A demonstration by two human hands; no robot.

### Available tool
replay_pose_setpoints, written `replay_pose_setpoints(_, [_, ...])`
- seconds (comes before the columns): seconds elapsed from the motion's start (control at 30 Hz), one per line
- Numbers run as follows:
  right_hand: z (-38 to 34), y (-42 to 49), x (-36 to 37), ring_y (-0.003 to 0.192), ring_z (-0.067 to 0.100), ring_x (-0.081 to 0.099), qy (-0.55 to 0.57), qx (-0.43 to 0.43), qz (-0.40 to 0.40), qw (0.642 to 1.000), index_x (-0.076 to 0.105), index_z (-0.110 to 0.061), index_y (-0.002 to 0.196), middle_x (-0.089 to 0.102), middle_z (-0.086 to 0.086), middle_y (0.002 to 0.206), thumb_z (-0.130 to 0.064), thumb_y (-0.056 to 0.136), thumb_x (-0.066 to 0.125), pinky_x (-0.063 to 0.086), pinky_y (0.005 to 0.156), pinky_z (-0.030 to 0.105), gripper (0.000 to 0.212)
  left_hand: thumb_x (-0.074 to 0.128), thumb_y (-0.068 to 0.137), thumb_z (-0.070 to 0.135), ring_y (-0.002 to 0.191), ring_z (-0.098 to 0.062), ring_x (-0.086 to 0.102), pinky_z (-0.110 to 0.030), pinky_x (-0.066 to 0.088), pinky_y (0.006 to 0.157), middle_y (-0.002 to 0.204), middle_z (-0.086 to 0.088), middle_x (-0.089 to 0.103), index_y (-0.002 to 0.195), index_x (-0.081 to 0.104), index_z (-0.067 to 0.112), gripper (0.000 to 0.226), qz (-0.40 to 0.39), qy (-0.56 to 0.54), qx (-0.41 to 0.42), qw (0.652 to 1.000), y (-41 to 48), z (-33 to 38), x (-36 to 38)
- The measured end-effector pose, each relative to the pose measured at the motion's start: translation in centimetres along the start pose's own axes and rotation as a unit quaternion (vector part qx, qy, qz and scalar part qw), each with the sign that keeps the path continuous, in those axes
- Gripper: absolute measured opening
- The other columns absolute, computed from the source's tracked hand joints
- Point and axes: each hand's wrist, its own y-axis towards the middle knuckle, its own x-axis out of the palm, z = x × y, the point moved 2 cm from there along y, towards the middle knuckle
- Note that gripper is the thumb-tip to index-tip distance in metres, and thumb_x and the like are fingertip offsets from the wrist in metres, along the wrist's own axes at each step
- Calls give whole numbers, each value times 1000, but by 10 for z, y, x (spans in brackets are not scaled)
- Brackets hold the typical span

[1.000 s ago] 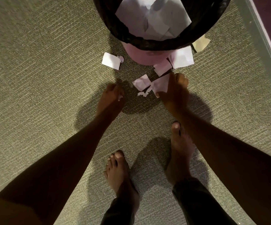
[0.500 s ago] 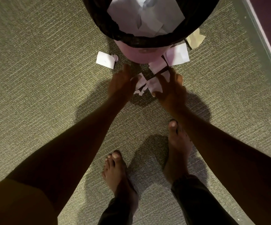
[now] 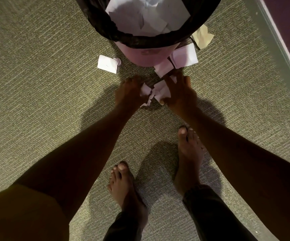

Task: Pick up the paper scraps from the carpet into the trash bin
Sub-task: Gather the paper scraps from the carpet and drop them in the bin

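Observation:
A pink trash bin (image 3: 146, 56) with a black liner (image 3: 109, 30) stands at the top, white paper inside it. Just in front of it, my left hand (image 3: 129, 92) and my right hand (image 3: 180, 92) meet on a small heap of white paper scraps (image 3: 155, 92) on the carpet. Each hand's fingers curl round scraps from its own side. More white scraps lie beside the bin: one at the left (image 3: 107, 64), two at the right (image 3: 184, 55) (image 3: 163, 67). A tan scrap (image 3: 202, 38) lies further right.
Green-grey carpet (image 3: 45, 84) covers the floor. My bare feet (image 3: 123, 185) (image 3: 188, 153) stand behind the hands. A pale baseboard strip (image 3: 278, 42) and dark purple surface run along the right edge.
My left hand moved right from the bare carpet to the scrap heap and closed on it. My right hand stayed on the heap, gathering the scraps together.

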Motion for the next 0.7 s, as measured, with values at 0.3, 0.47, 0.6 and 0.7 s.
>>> replay_pose_setpoints(0.3, [0, -2, -2, 130, 32, 46, -21, 18, 41, 999, 52, -24, 142, 45, 9, 149, -62, 89, 68, 57, 77, 43, 67, 49, 103, 47, 103, -37, 73, -36, 43, 76, 108, -15, 76, 120, 66, 22, 34, -65, -63, -6, 996, -24, -19, 18])
replay_pose_setpoints(0.47, [9, -14, 5, 125, 34, 49, 11, 40, 40, 998, 62, -22, 131, 53, 9, 136, -54, 78, 81, 55, 75, 44, 64, 53, 109, 33, 106, -42, 71, -44, 55, 87, 114, -24, 75, 130, 63, 9, 34, -78, -93, -38, 992, -41, -30, 21])
replay_pose_setpoints(0.6, [17, -30, 1, 119, 33, 53, -9, 97, 69, 993, 70, -29, 118, 60, 3, 123, -47, 83, 77, 50, 80, 43, 41, 50, 112, 37, 97, -34, 73, -39, 54, 82, 106, -16, 77, 119, 72, 9, 36, -85, -191, -99, 973, -55, -37, 22])
replay_pose_setpoints(0.7, [27, -44, -5, 111, 34, 62, 41, 126, 53, 990, 69, -36, 130, 67, 4, 115, -39, 86, 78, 48, 85, 43, 45, 58, 110, 40, 65, -11, 65, -27, 47, 57, 80, 5, 70, 96, 71, 25, 24, -73, -353, -187, 914, -75, -38, 21])
